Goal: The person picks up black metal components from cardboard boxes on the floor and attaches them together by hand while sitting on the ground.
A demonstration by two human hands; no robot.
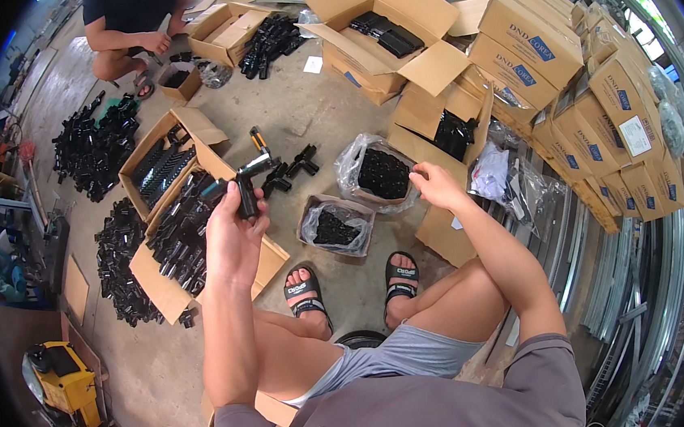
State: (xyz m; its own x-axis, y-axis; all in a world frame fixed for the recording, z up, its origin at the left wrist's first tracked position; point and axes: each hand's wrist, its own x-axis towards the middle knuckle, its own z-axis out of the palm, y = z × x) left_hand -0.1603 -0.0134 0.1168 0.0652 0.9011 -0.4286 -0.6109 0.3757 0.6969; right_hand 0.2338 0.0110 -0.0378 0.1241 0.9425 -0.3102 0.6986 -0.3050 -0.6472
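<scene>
My left hand (234, 235) is raised over the left side, its fingers wrapped round a black T-shaped fitting (248, 196). A slim orange-and-black piece (259, 142) stands up from the fitting's upper end; I cannot tell whether it is a separate tool. More black fittings (301, 163) lie on the floor just beyond. My right hand (435, 185) is at the right edge of a plastic-lined box of small black parts (382, 174), thumb and fingertips closed together. Whatever they pinch is too small to make out. Nearer my feet sits a smaller lined box of black parts (335, 226).
Open cartons of black fittings (163, 168) and loose heaps (100, 145) fill the left. Another person (131, 37) squats at the far left. Open cartons (387, 35) stand ahead; stacked boxes (535, 46) and long metal profiles (626, 302) line the right.
</scene>
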